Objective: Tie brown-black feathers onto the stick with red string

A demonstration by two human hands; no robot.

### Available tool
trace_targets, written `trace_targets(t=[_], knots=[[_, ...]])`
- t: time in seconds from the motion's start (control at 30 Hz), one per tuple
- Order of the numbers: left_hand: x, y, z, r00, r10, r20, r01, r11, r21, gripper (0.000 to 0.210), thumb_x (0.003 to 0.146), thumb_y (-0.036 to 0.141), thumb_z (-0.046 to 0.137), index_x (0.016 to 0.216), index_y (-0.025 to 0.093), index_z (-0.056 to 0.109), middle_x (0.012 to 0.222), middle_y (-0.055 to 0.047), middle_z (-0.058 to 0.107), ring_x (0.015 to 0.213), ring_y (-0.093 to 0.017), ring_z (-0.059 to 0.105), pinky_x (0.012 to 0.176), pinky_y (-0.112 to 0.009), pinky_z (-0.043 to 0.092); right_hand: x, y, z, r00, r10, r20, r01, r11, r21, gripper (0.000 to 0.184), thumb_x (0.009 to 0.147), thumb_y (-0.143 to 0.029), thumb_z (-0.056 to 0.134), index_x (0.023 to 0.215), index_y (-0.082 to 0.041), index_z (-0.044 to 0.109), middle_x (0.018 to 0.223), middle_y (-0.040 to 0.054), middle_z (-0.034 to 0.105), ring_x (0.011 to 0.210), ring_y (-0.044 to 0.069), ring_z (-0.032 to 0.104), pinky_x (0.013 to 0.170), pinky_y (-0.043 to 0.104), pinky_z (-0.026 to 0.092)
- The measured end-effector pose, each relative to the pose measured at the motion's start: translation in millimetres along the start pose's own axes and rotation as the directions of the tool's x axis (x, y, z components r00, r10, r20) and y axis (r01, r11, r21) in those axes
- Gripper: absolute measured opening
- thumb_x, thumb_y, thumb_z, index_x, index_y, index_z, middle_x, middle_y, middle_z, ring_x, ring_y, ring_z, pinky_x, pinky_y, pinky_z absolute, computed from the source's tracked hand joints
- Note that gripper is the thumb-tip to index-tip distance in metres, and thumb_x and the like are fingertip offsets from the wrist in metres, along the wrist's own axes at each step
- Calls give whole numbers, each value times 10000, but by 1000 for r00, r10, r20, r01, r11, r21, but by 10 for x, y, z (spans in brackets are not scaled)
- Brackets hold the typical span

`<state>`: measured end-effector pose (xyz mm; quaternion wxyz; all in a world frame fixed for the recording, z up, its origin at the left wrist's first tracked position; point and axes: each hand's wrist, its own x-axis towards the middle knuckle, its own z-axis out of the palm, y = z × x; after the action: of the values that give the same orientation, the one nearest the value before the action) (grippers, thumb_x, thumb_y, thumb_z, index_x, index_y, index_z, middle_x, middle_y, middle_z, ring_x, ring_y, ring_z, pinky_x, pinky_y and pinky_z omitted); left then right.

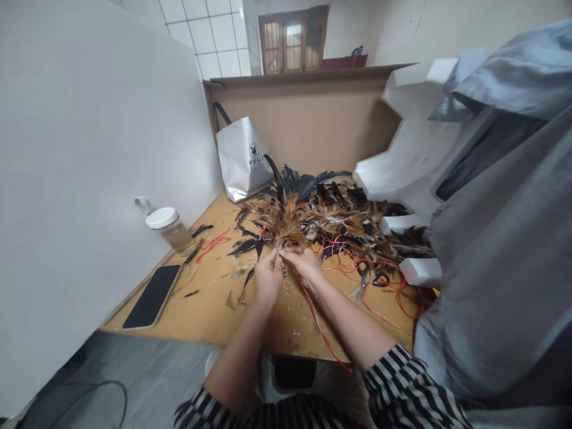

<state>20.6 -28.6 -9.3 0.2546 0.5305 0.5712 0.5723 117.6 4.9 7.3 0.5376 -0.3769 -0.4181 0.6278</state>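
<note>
Both hands meet over the middle of the wooden table (214,319). My left hand (269,275) is closed, pinching the base of a bundle of brown and black feathers (288,214) that fans out away from me. Beside it, the fingers of my right hand (300,262) are closed at the same base, almost touching the left thumb. A red string (319,322) hangs from under the right hand over the table's front edge. Whether that string is wound round the feather base is hidden by my fingers. A large heap of loose feathers (353,217) lies just behind and to the right.
Black-handled scissors (363,283) lie among red strings at right, near white foam blocks (420,271). To the left are a phone (152,297) and a lidded jar (172,229). A silver bag (243,158) stands at the back. Grey cloth (504,238) hangs along the right side.
</note>
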Motion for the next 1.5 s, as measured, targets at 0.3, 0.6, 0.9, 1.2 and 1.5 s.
trace_targets(t=[0.3,0.6,0.9,1.2,1.5], knots=[[-53,230,9,989,-118,84,143,896,-419,421,696,304,659,1083,141,639,865,-74,682,712,-135,613,608,-233,479,-7,-93,-43,989,138,61,-140,990,30,336,499,-415,783,578,-153,589,399,-63,479,334,34,260,373,211,131],[-125,365,-48,883,-304,358,469,614,-635,391,649,457,697,846,134,597,654,10,544,421,-26,345,364,-164,151,50,-81,-194,928,170,333,-192,981,32,354,578,-423,758,706,-121,624,462,-19,537,339,32,345,357,174,73],[-98,101,-17,959,-205,196,268,880,-391,371,758,497,546,587,171,501,468,43,423,394,-58,290,411,-200,222,54,-1,-132,929,211,303,-220,976,-6,339,545,-423,771,615,-139,600,347,-70,426,306,28,242,354,191,93],[-96,82,-27,995,-83,46,89,987,-131,314,809,344,447,527,210,477,486,27,447,471,-119,395,526,-249,338,-23,55,54,998,51,42,-48,996,-81,351,530,-452,756,500,-166,554,395,-7,542,369,86,422,416,222,289],[-102,95,0,998,-62,-9,60,986,-155,246,771,327,521,569,188,531,533,27,485,530,-116,430,549,-229,342,-42,56,102,997,72,-35,-75,992,-98,369,528,-429,762,474,-163,512,382,-24,511,354,59,386,391,203,245]])
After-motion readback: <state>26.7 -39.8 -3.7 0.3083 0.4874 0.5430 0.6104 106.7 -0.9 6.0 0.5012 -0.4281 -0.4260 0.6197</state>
